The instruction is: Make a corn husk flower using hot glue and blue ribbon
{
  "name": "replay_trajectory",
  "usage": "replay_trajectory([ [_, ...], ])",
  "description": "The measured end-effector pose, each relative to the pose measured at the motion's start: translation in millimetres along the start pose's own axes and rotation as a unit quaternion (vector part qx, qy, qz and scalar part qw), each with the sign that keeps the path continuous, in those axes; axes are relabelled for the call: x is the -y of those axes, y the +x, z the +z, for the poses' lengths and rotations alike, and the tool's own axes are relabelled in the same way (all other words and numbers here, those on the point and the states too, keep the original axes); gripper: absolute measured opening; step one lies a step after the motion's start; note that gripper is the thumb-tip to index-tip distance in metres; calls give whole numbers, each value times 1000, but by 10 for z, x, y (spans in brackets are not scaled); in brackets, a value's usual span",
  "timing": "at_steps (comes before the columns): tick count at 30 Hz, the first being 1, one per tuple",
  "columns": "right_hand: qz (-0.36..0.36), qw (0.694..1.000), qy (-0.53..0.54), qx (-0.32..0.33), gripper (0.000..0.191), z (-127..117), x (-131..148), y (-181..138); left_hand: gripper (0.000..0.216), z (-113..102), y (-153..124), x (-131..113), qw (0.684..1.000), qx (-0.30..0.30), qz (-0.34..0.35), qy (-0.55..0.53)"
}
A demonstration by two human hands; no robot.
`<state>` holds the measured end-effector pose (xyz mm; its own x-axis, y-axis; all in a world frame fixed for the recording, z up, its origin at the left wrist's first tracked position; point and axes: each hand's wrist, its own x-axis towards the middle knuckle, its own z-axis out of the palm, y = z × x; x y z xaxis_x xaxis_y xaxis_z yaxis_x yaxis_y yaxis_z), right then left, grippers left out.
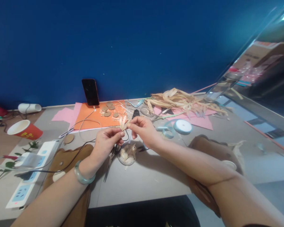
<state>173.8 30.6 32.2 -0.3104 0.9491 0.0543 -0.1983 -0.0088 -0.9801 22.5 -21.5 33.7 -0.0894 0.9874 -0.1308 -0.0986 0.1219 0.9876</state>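
Observation:
A small cream flower made of dried husk strips [122, 123] stands upright between my fingers. My left hand [109, 138] pinches its base between thumb and fingertips. My right hand [143, 129] is closed in a pinch at the flower's right side; whether it grips a petal or something finer is too small to tell. Just below the hands sits a round clear dish [127, 155] holding pale husk pieces. Scissors [109, 160] lie at the dish's left, their handles partly hidden by my left hand.
Dried husks [180, 101] are heaped at the back right, near a light-blue ribbon roll [183, 126]. A phone [90, 92] leans on the blue partition behind orange paper [90, 118] bearing several brown discs. A paper cup [25, 129], power strip [33, 175] and loose cables occupy the left.

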Motion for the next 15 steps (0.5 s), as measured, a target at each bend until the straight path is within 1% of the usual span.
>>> replay_trajectory([
  [3,6,1000,5,0,22,-4,-11,6,27,-1,7,11,1000,-5,-1,0],
  [11,20,1000,14,2,23,-3,-32,3,29,-21,23,44,1000,4,-10,-13],
  [15,24,999,13,19,23,-3,-21,-4,28,-17,14,26,1000,2,-7,-13],
])
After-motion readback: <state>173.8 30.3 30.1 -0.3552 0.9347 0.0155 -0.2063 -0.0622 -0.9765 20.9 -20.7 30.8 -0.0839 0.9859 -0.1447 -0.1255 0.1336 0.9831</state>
